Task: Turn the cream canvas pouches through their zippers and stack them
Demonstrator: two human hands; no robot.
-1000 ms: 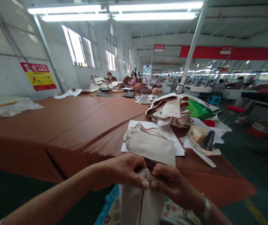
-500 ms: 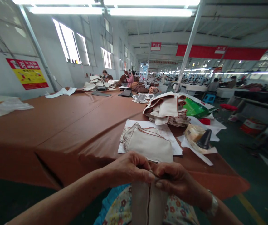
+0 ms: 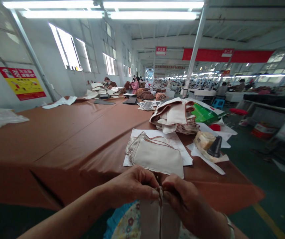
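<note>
A beige fabric piece (image 3: pixel 149 217) with a dark seam line down its middle hangs over my lap. At its top edge my left hand (image 3: pixel 138 186) pinches the cloth left of the seam, thumb against fingers. My right hand (image 3: pixel 182 196) pinches the same piece just right of the seam, close to the left fingertips. The exact grip of the right fingers is partly hidden. Beyond my hands, a small stack of beige fabric pieces (image 3: pixel 157 154) with brown edging lies on white paper (image 3: pixel 185 154) at the table's near edge.
A brown-covered table (image 3: pixel 65 139) spreads ahead. A taller pile of beige pieces (image 3: pixel 176 114), a green plastic bag (image 3: pixel 204 113), a tape roll (image 3: pixel 204 139) and a black cone (image 3: pixel 215 147) stand to the right. Several people work farther back.
My right hand has turned, its fingers now curled more downward at the seam. The cloth's top edge is pinched together between both hands. The view has shifted slightly.
</note>
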